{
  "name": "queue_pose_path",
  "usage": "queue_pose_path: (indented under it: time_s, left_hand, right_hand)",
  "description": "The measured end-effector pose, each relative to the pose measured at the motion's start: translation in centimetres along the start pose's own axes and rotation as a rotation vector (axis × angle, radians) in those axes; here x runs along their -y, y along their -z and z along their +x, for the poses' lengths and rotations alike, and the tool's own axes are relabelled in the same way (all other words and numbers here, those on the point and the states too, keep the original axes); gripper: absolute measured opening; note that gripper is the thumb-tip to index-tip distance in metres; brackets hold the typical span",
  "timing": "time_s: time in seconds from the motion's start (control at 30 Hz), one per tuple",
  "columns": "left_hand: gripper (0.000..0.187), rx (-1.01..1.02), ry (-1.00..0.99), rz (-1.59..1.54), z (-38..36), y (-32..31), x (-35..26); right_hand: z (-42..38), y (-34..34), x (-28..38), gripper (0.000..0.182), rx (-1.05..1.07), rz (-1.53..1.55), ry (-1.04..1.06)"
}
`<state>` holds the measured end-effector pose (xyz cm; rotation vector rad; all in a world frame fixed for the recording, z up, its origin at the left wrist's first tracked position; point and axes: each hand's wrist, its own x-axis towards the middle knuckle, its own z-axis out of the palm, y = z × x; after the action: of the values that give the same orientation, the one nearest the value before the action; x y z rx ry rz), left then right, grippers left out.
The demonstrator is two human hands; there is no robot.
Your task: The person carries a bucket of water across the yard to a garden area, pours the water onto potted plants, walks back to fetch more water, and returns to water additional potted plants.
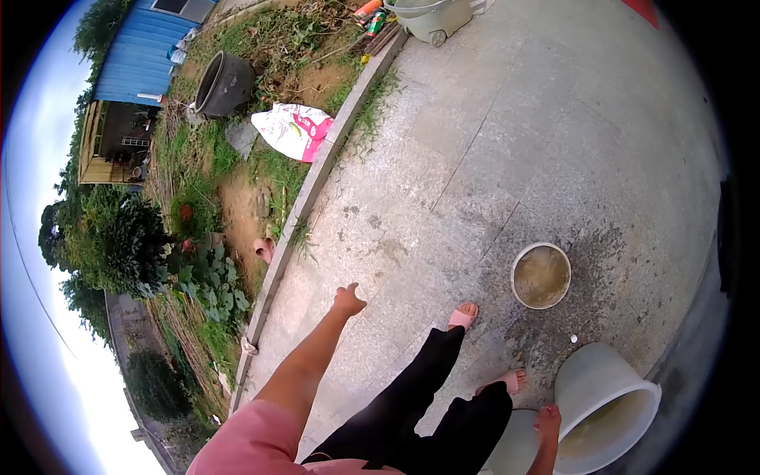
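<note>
My left hand is stretched out over the paving with its fingers apart, holding nothing. Low at the right, my right hand is curled closed beside the wall of a large pale tub; what lies inside its fingers, if anything, is hidden. Murky water shows inside this tub. Partly hidden behind my leg and right hand is a grey-green container. In front of my feet stands a round white-rimmed bucket holding cloudy brown water.
Wet, dirty paving surrounds the bucket, with a small white cap on it. A low concrete curb borders a garden with a white-and-pink sack and a dark pot. Another tub stands at the top.
</note>
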<state>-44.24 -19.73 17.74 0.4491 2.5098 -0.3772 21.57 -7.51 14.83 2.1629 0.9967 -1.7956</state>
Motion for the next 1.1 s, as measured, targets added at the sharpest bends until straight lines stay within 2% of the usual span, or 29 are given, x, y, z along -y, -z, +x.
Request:
queue_pose_path:
  time_s: [0.07,0.13,0.17,0.2,0.27,0.3,0.37,0.43,0.47,0.5,0.53,0.57,0.6,0.67,0.7,0.8,0.83,0.9,0.93,1.03,1.1]
  left_hand:
    - [0.041,0.156,-0.024,-0.220,3.4,-1.3,1.3]
    - [0.039,0.310,-0.001,-0.419,4.7,-3.4,-0.4]
    - [0.037,0.350,0.027,-0.481,5.3,-5.7,-2.1]
    - [0.036,0.372,-0.035,-0.507,4.9,-8.6,-4.6]
    - [0.033,0.379,-0.137,-0.552,3.9,-13.1,-8.3]
    - [0.030,0.426,-0.155,-0.552,2.4,-14.0,-12.0]
    - [0.030,0.563,-0.173,-0.688,1.7,-20.3,-17.0]
    - [0.033,0.723,-0.021,-0.843,-0.5,-21.5,-24.3]
    - [0.035,0.732,-0.043,-0.927,-0.5,-24.9,-26.5]
    - [0.042,0.773,-0.039,-0.879,-0.6,-25.3,-29.1]
    - [0.050,0.814,-0.036,-0.831,-0.7,-25.5,-31.7]
    - [0.055,0.848,0.089,-0.954,-0.5,-27.1,-33.8]
    - [0.060,0.875,0.220,-1.074,-0.4,-28.8,-35.3]
    - [0.061,0.980,0.220,-1.208,-0.1,-29.8,-37.9]
    - [0.062,1.028,0.213,-1.280,0.0,-30.5,-38.6]
    - [0.058,0.889,0.213,-1.253,0.2,-32.9,-39.0]
    - [0.058,0.922,0.203,-1.335,0.1,-33.4,-38.8]
    - [0.057,0.974,0.155,-1.512,0.1,-33.7,-38.7]
    - [0.059,0.918,0.245,-1.444,0.2,-33.1,-38.8]
    - [0.058,0.952,0.224,-1.483,0.8,-32.8,-38.0]
    - [0.061,0.914,0.156,-1.536,1.0,-31.6,-37.3]
  right_hand:
    - [1.1,-0.9,5.5,0.018,-0.015,0.028,-0.050]
    - [4.0,-1.1,7.3,0.019,0.028,0.024,0.055]
    - [5.3,-1.3,8.9,0.020,0.050,0.006,0.026]
    - [6.3,-1.9,11.1,0.021,0.005,0.014,0.023]
    - [10.6,-2.2,11.7,0.023,0.009,-0.016,0.046]
    - [13.0,-2.3,11.7,0.025,0.020,-0.027,0.069]
    - [20.5,-2.3,9.7,0.032,-0.004,-0.091,0.050]
    - [22.9,-2.8,13.2,0.043,-0.015,-0.084,0.059]
    - [23.8,-3.2,15.5,0.048,-0.035,-0.034,0.031]
    - [25.8,-3.6,17.2,0.054,-0.053,0.014,0.011]
    - [29.3,-3.4,16.9,0.055,-0.108,-0.054,0.154]
    - [32.6,-3.3,16.4,0.056,-0.161,-0.122,0.295]
    - [34.0,-3.8,18.2,0.057,-0.134,-0.083,0.283]
    - [36.0,-4.4,22.7,0.057,-0.005,-0.055,0.276]
    - [37.3,-4.6,24.0,0.056,0.096,-0.063,0.285]
    - [39.1,-5.8,26.8,0.053,0.169,-0.121,0.264]
    - [39.6,-6.1,26.7,0.052,0.175,-0.132,0.246]
    - [40.3,-6.5,27.6,0.049,0.184,-0.152,0.235]
    - [40.0,-7.0,27.9,0.045,0.120,-0.131,0.239]
    - [40.7,-6.8,27.1,0.042,0.095,-0.251,0.211]
    - [39.4,-7.9,27.9,0.040,0.065,-0.170,0.166]
